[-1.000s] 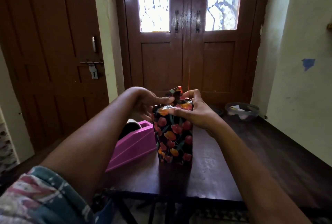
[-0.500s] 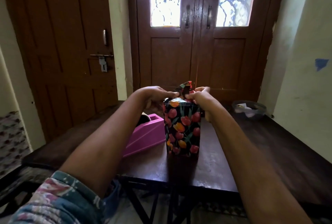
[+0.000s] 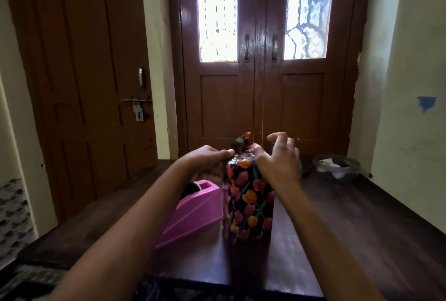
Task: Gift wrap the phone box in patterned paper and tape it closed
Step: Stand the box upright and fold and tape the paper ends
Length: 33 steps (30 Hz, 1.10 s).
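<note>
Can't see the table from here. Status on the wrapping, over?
Left hand pinching top flap. Right hand open, thumb on wrapped box, upright. Flap standing, not yet down. Tape dispenser beside it at left, nothing blocking.

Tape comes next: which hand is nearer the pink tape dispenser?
Left. The left hand is above the pink tape dispenser, at the top of the wrapped box; the right hand is on its other side.
</note>
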Each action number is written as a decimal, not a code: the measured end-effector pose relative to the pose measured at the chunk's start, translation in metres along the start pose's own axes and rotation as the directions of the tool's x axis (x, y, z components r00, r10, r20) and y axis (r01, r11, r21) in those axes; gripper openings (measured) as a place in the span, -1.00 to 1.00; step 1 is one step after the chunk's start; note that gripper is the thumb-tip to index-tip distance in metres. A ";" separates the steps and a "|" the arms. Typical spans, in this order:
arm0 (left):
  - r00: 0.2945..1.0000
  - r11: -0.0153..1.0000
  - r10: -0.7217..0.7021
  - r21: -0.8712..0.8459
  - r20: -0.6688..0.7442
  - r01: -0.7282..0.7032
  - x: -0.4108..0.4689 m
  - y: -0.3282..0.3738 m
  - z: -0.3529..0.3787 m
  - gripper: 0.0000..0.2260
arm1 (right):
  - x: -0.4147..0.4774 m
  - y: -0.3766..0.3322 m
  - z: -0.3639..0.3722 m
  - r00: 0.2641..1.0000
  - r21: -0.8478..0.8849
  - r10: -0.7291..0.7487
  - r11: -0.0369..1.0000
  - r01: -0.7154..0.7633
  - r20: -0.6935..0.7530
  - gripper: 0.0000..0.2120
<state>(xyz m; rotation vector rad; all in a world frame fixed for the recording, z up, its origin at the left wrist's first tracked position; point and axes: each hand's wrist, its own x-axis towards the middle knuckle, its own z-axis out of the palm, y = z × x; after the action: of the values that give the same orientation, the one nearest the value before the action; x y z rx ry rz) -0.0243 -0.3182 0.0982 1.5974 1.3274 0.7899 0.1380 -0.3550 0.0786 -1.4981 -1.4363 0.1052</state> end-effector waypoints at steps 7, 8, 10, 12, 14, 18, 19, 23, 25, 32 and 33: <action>0.999 0.989 0.035 0.140 0.019 -0.038 -0.004 0.009 0.015 -0.60 | -0.028 0.013 0.010 0.945 -0.340 -0.166 0.904 0.260 0.281 -0.06; 0.997 0.989 0.053 0.138 0.051 -0.059 -0.006 0.010 0.015 -0.56 | -0.026 0.015 0.007 0.949 -0.340 -0.161 0.906 0.252 0.272 -0.04; 0.990 0.992 0.085 0.086 0.115 -0.095 -0.009 0.008 0.016 -0.54 | -0.023 0.021 -0.003 0.961 -0.318 -0.161 0.920 0.228 0.224 -0.12; 0.979 0.992 0.111 0.041 0.171 -0.120 -0.009 0.006 0.014 -0.58 | -0.017 0.025 -0.011 0.971 -0.260 -0.181 0.941 0.217 0.157 -0.30; 0.983 0.989 0.142 0.024 0.117 -0.145 -0.006 0.005 0.015 -0.63 | -0.013 0.029 -0.017 0.963 -0.146 -0.197 0.963 0.225 0.183 -0.45; 0.940 0.927 0.328 0.223 -0.096 -0.301 0.003 0.007 0.012 -0.92 | -0.005 0.039 -0.023 0.900 0.012 -0.243 0.967 0.256 0.361 -0.54; 0.926 0.900 0.375 0.255 -0.037 -0.354 0.003 0.007 0.011 -0.88 | -0.001 0.042 -0.026 0.894 -0.001 -0.273 0.956 0.293 0.355 -0.56; 0.861 0.862 0.476 0.101 0.181 -0.497 0.002 0.004 0.011 -0.77 | 0.011 0.042 -0.034 0.899 -0.050 -0.300 0.942 0.332 0.320 -0.44; 0.844 0.860 0.498 0.012 0.198 -0.510 -0.002 0.007 0.012 -0.79 | 0.012 0.044 -0.036 0.890 -0.023 -0.273 0.953 0.302 0.365 -0.39; 0.837 0.813 0.544 0.208 0.064 -0.544 -0.015 0.036 0.020 -0.83 | 0.005 0.048 -0.020 0.906 0.099 -0.297 0.955 0.280 0.302 -0.55; 0.825 0.804 0.565 0.215 0.017 -0.555 -0.013 0.038 0.022 -0.86 | 0.004 0.048 -0.020 0.907 0.106 -0.297 0.955 0.277 0.299 -0.57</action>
<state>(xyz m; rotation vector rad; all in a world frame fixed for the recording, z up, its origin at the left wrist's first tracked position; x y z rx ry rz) 0.0074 -0.3376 0.1249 2.2062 0.9895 1.0699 0.1853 -0.3524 0.0577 -1.2411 -1.8779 0.2100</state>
